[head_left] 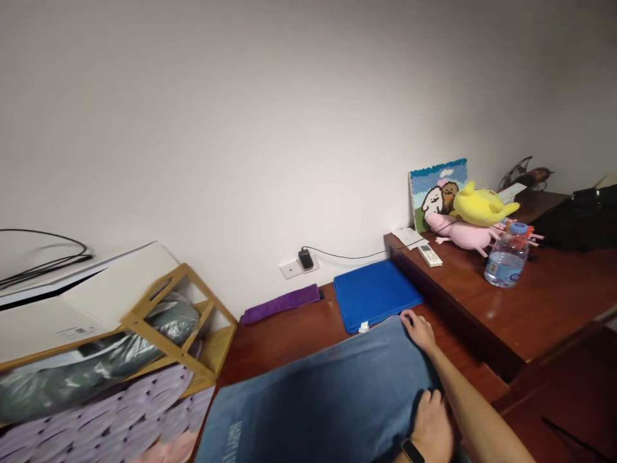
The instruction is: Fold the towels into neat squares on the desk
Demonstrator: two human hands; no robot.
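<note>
A blue-grey towel [328,392] with pale lettering near its lower left lies spread over the low reddish-brown wooden surface [270,350]. My right hand [418,329] pinches its far right corner between thumb and fingers. Nearer to me, my left hand [431,421], with a dark band [412,451] at the wrist, is at the towel's right edge. Its fingers look curled onto the cloth, and their tips are partly hidden. Just beyond the towel's far edge lies a flat bright blue pad [378,292] with a white tag [364,327].
A folded purple cloth [282,303] lies along the wall by a plugged-in black charger [305,258]. The raised desk [544,302] at right holds a water bottle [506,257], plush toys [482,204] and a remote [430,255]. A wooden rack [212,350] stands left.
</note>
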